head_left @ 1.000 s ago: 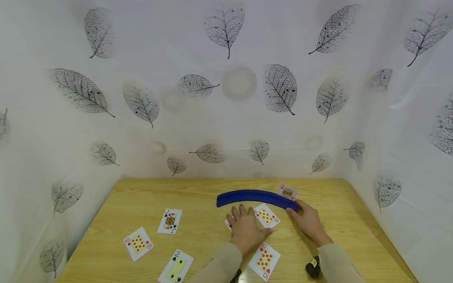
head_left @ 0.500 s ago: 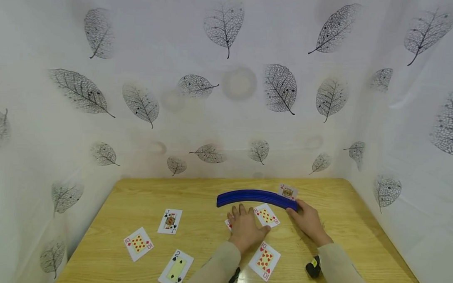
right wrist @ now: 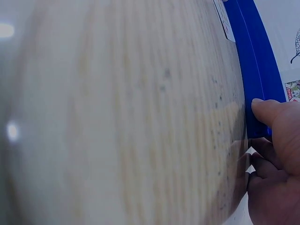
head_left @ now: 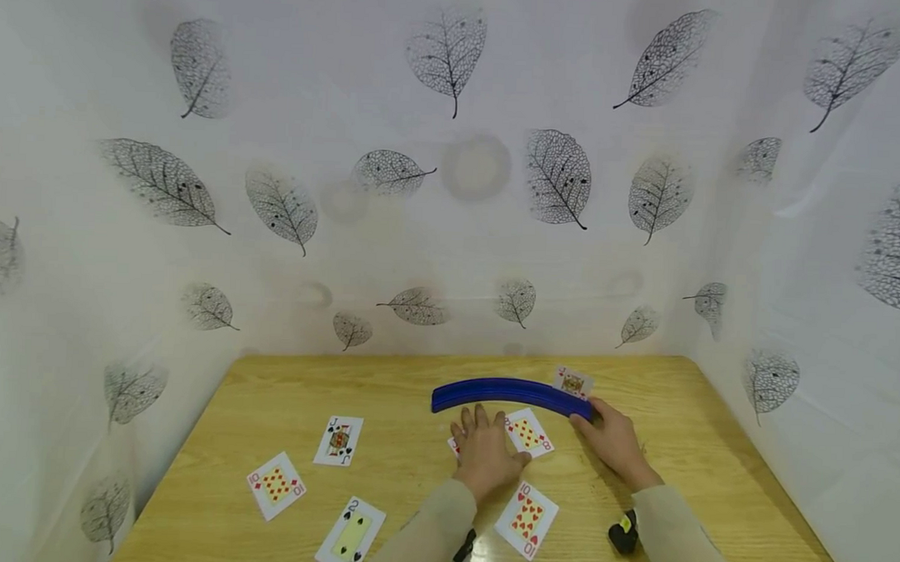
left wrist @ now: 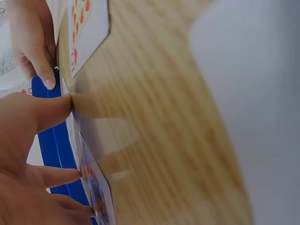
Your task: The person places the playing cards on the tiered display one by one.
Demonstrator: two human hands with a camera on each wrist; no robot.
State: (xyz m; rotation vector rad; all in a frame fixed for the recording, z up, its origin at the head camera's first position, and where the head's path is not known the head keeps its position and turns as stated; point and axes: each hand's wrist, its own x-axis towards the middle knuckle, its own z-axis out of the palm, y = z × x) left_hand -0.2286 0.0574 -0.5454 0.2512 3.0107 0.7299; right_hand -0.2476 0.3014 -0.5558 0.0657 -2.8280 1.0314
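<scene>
While the ten of hearts (head_left: 527,521) is lying in the foreground, the left hand (head_left: 483,457) is resting, fingers spread, on a partly hidden card (left wrist: 100,190) and, seemingly, the eight of diamonds (head_left: 530,433); beyond, the right hand (head_left: 615,442) is pinching the right end of the blue rack (head_left: 506,390), where a face card (head_left: 573,383) is projecting.

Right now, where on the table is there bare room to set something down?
Bare wood shows on the table behind the flat jack, left of the blue rack, and between the right hand and the right edge. It is crowded around the left hand: rack beyond, eight of diamonds beside, ten of hearts nearer the person.
</scene>
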